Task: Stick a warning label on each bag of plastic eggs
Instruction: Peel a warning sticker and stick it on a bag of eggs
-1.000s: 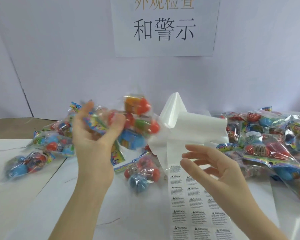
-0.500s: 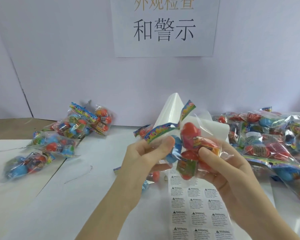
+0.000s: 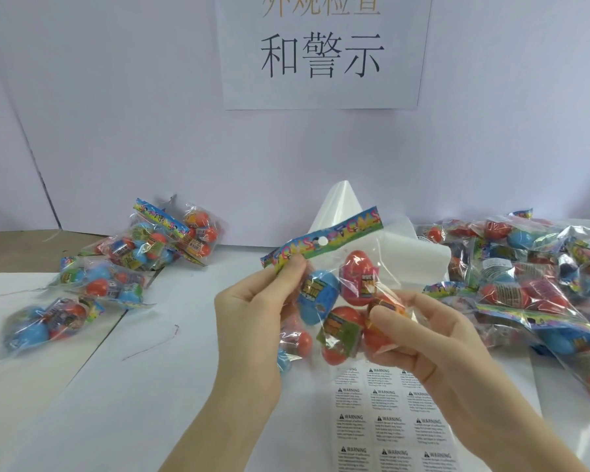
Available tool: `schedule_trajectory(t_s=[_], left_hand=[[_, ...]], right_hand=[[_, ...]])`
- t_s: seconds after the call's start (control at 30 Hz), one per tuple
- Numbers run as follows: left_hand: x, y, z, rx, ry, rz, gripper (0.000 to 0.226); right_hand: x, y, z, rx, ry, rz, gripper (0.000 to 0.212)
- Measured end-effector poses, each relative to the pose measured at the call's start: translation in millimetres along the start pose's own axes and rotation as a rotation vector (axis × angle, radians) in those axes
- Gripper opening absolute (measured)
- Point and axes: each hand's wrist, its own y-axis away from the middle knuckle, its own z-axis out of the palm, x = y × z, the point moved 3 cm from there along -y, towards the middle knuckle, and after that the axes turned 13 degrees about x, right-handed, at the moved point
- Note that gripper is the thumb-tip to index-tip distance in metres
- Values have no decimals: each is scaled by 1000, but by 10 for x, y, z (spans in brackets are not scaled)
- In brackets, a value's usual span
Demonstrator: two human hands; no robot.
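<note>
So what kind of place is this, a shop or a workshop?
Most likely a packing or inspection bench, not a shop: a printed sign hangs on the wall, warning label sheets lie on the table, and bags of plastic eggs sit in piles on both sides.

Held bag [image 3: 341,294]: one, containing four visible eggs. Left group of bags [image 3: 116,277]: about four. Label sheet [image 3: 389,424]: one; wall sign [image 3: 322,51]: one.
</note>
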Motion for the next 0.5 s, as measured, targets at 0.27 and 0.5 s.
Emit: schedule_trajectory(t_s=[0.27, 0.5], left_hand=[[-97, 119, 116, -363, -248, -68, 52], [-64, 73, 104, -298, -186, -43, 35]], right_hand=[[-17, 15, 33, 65, -108, -70, 41], [-87, 26, -2, 170, 50, -187, 28]])
